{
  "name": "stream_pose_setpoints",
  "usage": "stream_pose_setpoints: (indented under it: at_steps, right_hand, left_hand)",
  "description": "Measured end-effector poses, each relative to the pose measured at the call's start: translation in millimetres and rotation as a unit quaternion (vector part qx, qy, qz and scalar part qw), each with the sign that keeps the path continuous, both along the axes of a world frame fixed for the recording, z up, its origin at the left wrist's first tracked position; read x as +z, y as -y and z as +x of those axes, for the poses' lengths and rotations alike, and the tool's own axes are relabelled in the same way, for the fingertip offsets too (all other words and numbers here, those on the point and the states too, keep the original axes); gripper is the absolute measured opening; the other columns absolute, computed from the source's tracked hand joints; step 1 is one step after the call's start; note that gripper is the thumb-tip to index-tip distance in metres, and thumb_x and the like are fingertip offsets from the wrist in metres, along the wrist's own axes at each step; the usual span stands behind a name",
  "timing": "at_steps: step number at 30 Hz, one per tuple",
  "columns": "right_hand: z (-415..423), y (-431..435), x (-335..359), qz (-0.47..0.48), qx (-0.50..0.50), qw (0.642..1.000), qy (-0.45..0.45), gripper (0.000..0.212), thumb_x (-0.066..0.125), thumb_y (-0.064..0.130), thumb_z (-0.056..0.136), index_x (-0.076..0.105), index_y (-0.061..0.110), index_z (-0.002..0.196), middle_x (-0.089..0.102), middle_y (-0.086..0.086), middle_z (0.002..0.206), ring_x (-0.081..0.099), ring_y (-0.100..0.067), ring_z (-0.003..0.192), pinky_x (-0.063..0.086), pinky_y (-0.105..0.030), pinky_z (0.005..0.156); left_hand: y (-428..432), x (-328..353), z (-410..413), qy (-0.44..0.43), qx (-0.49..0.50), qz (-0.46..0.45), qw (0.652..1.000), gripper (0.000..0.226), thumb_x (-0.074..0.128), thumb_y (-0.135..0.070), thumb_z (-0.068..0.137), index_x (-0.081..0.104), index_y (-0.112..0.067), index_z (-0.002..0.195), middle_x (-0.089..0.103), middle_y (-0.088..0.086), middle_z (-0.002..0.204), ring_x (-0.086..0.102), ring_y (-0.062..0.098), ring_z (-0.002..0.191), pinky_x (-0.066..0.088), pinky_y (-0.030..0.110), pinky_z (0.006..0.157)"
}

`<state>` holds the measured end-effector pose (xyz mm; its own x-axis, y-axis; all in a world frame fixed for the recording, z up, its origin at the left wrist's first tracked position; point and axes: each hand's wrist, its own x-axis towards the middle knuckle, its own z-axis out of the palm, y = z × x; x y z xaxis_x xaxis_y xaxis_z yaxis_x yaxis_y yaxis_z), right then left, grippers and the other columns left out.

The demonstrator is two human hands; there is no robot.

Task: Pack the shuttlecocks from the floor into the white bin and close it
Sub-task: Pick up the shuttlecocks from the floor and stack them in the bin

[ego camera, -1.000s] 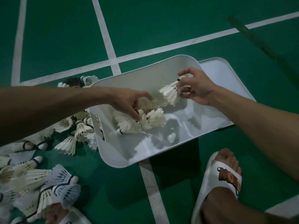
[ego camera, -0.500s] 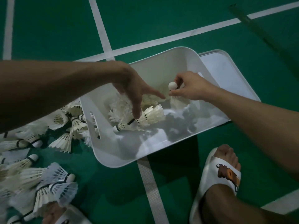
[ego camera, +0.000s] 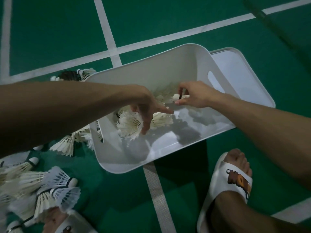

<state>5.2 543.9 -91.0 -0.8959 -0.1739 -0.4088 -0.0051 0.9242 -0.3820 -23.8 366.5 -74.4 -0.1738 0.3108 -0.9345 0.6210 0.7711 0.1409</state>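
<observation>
The white bin (ego camera: 161, 158) stands open on the green court floor. Several white shuttlecocks (ego camera: 161, 119) lie at its left and back. My left hand (ego camera: 148, 106) reaches in from the left, fingers spread over a feather shuttlecock (ego camera: 128, 125) and touching it. My right hand (ego camera: 193, 95) is inside the bin near the back, pinching a shuttlecock (ego camera: 176, 97) by its cork end. A pile of shuttlecocks (ego camera: 42, 182) lies on the floor to the left of the bin. The bin's white lid (ego camera: 239, 71) lies flat under and behind the bin's right end.
White court lines (ego camera: 107, 31) cross the green floor. My right foot in a white slide sandal (ego camera: 235, 182) stands to the right of the bin's front, my left sandal (ego camera: 70, 224) at the bottom left beside the pile. A dark pole (ego camera: 262, 15) lies at the top right.
My left hand has dropped lower onto the shuttlecocks at the bin's left. My right hand still holds its shuttlecock, now turned cork-leftward and deeper in the bin. The view has tilted down.
</observation>
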Motion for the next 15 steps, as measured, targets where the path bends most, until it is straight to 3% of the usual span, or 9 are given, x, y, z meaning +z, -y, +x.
stream_pose_setpoints:
  at_steps: [4,8,11,15]
  right_hand:
    - [3,1,1,0.041,-0.005,0.999,0.013,0.036,0.081,0.042,0.073,0.064,0.018,0.095,0.062,-0.004,0.09,0.055,-0.022,0.082,0.044,-0.03,0.069]
    - [3,2,4,0.063,-0.01,0.998,0.028,0.032,0.081,0.026,0.069,0.064,0.019,0.095,0.066,-0.006,0.092,0.057,-0.023,0.078,0.041,-0.026,0.065]
    - [-1,7,7,0.064,0.002,0.998,0.023,0.038,0.077,0.019,0.068,0.064,0.018,0.104,0.066,-0.005,0.096,0.058,-0.023,0.081,0.047,-0.029,0.067]
    - [-4,14,5,0.075,0.05,0.996,0.023,0.037,0.075,0.011,0.07,0.068,0.017,0.106,0.067,-0.005,0.097,0.058,-0.022,0.081,0.042,-0.027,0.066]
  left_hand:
    - [-2,1,0,-0.012,-0.007,-0.005,1.0,0.126,0.086,-0.023,0.065,-0.007,-0.055,0.143,0.01,0.0,0.16,0.028,0.026,0.141,0.04,0.046,0.106]
    - [5,-1,-10,-0.007,0.042,0.008,0.999,0.127,0.087,-0.02,0.063,-0.005,-0.057,0.142,0.023,0.002,0.156,0.031,0.026,0.139,0.037,0.048,0.108]
    - [11,-3,-15,-0.008,0.06,0.012,0.998,0.127,0.088,-0.021,0.062,-0.004,-0.06,0.14,0.02,-0.002,0.158,0.027,0.024,0.141,0.036,0.047,0.109]
    - [12,-7,-12,-0.008,0.06,0.021,0.998,0.128,0.089,-0.021,0.061,-0.003,-0.061,0.14,0.014,-0.005,0.159,0.026,0.023,0.141,0.038,0.047,0.108]
